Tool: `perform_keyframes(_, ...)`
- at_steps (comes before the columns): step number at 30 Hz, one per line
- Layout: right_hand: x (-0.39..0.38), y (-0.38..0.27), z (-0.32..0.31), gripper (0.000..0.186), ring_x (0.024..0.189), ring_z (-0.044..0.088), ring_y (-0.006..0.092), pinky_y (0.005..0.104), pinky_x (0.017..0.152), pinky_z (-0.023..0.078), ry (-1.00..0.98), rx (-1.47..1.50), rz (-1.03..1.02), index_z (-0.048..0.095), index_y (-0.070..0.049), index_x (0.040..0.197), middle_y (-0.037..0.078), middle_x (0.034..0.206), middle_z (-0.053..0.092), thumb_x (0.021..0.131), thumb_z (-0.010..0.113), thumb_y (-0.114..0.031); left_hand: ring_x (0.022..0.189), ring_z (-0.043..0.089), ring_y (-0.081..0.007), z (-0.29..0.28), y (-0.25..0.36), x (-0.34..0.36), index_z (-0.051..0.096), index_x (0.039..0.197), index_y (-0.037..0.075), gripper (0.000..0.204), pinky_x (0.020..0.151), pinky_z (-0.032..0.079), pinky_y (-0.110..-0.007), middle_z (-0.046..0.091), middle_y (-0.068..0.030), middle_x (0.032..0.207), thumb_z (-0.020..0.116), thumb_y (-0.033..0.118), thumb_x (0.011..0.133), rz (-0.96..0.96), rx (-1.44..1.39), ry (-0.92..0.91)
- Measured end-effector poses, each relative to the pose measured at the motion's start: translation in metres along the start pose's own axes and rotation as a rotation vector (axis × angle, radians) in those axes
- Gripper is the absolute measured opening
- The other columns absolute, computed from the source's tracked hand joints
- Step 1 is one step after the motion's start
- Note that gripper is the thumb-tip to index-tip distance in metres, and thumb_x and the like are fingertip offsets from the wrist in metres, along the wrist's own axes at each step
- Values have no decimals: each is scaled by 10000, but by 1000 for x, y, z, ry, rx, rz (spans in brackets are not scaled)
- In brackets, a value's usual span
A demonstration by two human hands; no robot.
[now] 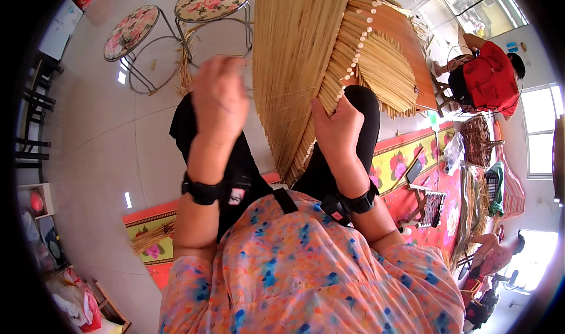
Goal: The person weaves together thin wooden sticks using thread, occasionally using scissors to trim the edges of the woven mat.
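A large panel of straw-coloured stalks [297,46], laid side by side, slants down between my knees. Its right side folds into a second layer whose cut stalk ends form a pale, beaded-looking edge. My right hand [340,128] grips this edge near my right knee, thumb on top and fingers partly hidden. Raised to the left of the panel, my left hand [220,96] is apart from it and smeared by motion; whether it holds anything is unclear. Beyond my right hand, a rounded piece of bound stalks [385,75] lies on a brown board [409,46].
Two round flower-patterned stools [213,0] stand at the far left, loose stalks beside them. A bundle of stalks [154,237] lies on a patterned mat at the lower left. On the right are a small folding stool [425,207], a wicker basket [478,140] and a seated person in red [491,78].
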State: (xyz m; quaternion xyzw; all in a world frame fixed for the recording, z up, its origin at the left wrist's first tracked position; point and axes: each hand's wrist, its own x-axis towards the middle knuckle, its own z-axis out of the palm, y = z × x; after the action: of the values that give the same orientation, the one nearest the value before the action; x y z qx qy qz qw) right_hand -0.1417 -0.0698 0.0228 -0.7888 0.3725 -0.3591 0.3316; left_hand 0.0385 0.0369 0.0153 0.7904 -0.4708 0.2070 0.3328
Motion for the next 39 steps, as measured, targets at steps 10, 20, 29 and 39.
perform_keyframes(10, -9, -4, 5, 201, 723, 635, 428, 422, 589, 517, 23, -6, -99, 617, -2, 1017, 234, 750, 636, 847, 666, -98, 855, 566, -373, 21, 64, 2, 604, 841, 18, 105, 739, 462, -444, 584, -131, 844, 670, -6, 762, 135, -412, -188)
perform_keyframes(20, -15, -5, 14, 313, 679, 649, 390, 378, 589, 533, 133, 128, -35, 641, -24, 1120, 209, 801, 659, 815, 696, -63, 762, 547, -232, -71, -8, -5, 564, 743, 25, 114, 813, 489, -427, 561, -76, 797, 632, 6, 833, 13, -1280, -920)
perform_keyframes(29, -16, 0, 14, 311, 658, 657, 362, 372, 586, 539, 118, 186, -72, 639, -16, 1092, 191, 804, 660, 788, 704, -36, 929, 569, -248, -127, -83, -30, 622, 817, 52, 84, 914, 465, -517, 612, -72, 877, 627, 87, 893, -338, -1406, -416)
perform_keyframes(39, -10, 10, 5, 322, 669, 654, 393, 413, 586, 540, 85, 196, -38, 633, -20, 1118, 206, 826, 666, 801, 682, -54, 1048, 629, -254, -35, 28, 8, 649, 1048, 8, 275, 921, 477, -323, 646, -120, 1119, 708, -3, 779, -152, -397, -317)
